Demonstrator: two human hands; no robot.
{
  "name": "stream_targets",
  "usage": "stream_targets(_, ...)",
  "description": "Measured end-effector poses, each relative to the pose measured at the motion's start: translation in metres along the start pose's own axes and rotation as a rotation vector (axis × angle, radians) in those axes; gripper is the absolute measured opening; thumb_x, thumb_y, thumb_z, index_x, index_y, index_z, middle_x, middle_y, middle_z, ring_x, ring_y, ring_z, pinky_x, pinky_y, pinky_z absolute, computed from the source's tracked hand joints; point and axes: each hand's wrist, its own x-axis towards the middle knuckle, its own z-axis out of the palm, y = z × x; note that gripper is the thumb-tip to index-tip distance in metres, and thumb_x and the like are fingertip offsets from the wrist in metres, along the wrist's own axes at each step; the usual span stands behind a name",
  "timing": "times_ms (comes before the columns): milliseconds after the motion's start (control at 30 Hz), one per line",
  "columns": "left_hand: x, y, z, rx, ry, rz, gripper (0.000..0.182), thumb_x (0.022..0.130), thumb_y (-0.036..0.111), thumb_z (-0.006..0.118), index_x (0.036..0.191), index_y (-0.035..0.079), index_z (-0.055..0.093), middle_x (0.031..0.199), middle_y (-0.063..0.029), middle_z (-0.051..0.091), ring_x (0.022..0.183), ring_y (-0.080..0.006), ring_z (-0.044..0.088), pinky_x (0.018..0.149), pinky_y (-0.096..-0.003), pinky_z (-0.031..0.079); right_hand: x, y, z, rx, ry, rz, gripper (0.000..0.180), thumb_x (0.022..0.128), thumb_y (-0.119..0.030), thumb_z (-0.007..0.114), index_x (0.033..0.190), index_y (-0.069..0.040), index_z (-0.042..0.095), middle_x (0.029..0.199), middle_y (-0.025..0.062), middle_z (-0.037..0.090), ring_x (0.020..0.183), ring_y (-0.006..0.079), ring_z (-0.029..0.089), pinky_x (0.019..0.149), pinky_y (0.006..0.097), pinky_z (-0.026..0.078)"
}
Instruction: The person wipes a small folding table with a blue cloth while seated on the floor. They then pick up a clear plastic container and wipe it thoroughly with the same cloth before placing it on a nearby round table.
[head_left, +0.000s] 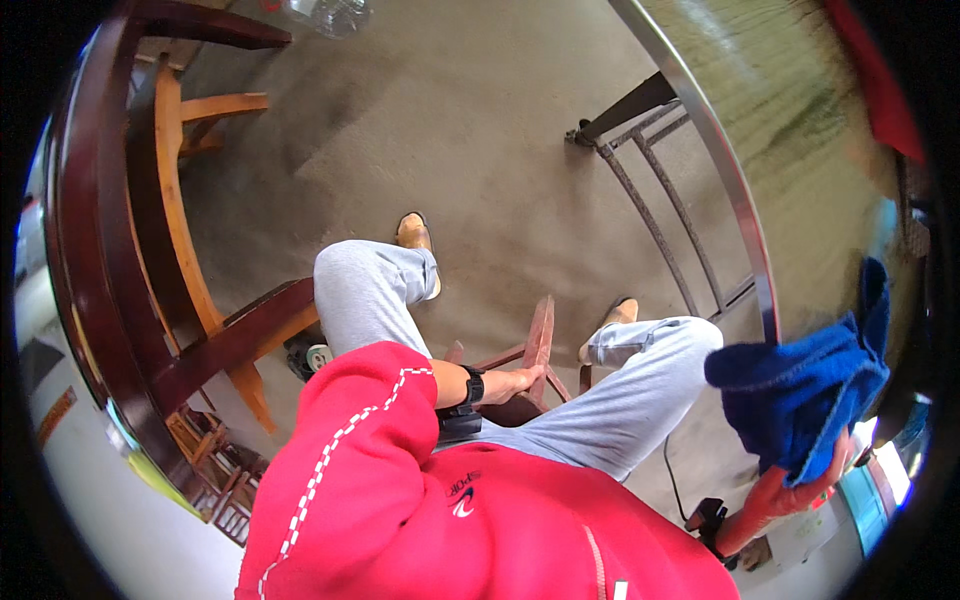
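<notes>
Between the knees, my left hand (519, 385) grips a reddish-brown wooden stool (538, 345) by its frame, with the fingertips partly hidden behind the wood. A rumpled blue cloth (806, 386) is bunched in my right hand (799, 487), off to the right side. The cloth hangs by the near end of a metal-rimmed table (739, 184); whether it touches the tabletop I cannot tell. Both wrists carry black straps, one with a small black device (459, 422).
At left stands a dark red wooden table (94, 247) beside lighter wooden furniture (176, 202). A clear plastic bottle (337, 15) lies on the concrete floor (480, 135). A dark metal frame (652, 202) supports the right table. A black cable (670, 472) runs beside my right thigh.
</notes>
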Motion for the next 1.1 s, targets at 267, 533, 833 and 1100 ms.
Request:
stream_targets(267,0.056,-0.071,-0.016,0.012,-0.123,0.359,0.065,0.101,0.045,0.047,0.15,0.003,0.034,0.152,-0.009,0.039,0.141,-0.0145,0.03,0.115,-0.0314,0.022,0.006,-0.004,0.001,0.109,-0.08,-0.03,0.06,0.096,-0.042,0.056,0.142,-0.004,0.044,0.138,0.0178,0.05,0.13,0.0357,0.044,0.113,0.0451,0.027)
stream_targets(533,0.118,-0.125,-0.003,0.34,-0.257,0.757,0.053,0.106,0.037,0.036,0.148,0.005,0.036,0.151,-0.0046,0.039,0.139,-0.0143,0.032,0.117,-0.0314,0.021,0.024,-0.009,-0.002,0.192,0.073,-0.174,0.052,0.094,-0.05,0.056,0.125,-0.009,0.064,0.115,0.0178,0.063,0.104,0.0378,0.059,0.094,0.0489,0.043)
stream_targets(833,0.141,-0.148,0.0,0.19,-0.172,0.551,0.062,0.105,0.046,0.034,0.152,0.006,0.029,0.158,-0.0037,0.026,0.146,-0.0163,0.02,0.119,-0.0315,0.013,0.031,-0.024,-0.012,0.141,0.053,-0.194,0.053,0.096,-0.052,0.05,0.127,-0.011,0.062,0.117,0.0176,0.062,0.106,0.0379,0.057,0.093,0.0494,0.042)
stream_targets(1100,0.065,-0.097,-0.012,0.277,-0.262,0.647,0.058,0.105,0.039,0.036,0.154,0.009,0.028,0.16,-0.0033,0.024,0.147,-0.0141,0.019,0.121,-0.0305,0.01,0.027,-0.013,-0.007,0.143,0.062,-0.19,0.05,0.095,-0.047,0.054,0.126,-0.01,0.063,0.115,0.0192,0.063,0.102,0.0402,0.059,0.091,0.0505,0.044)
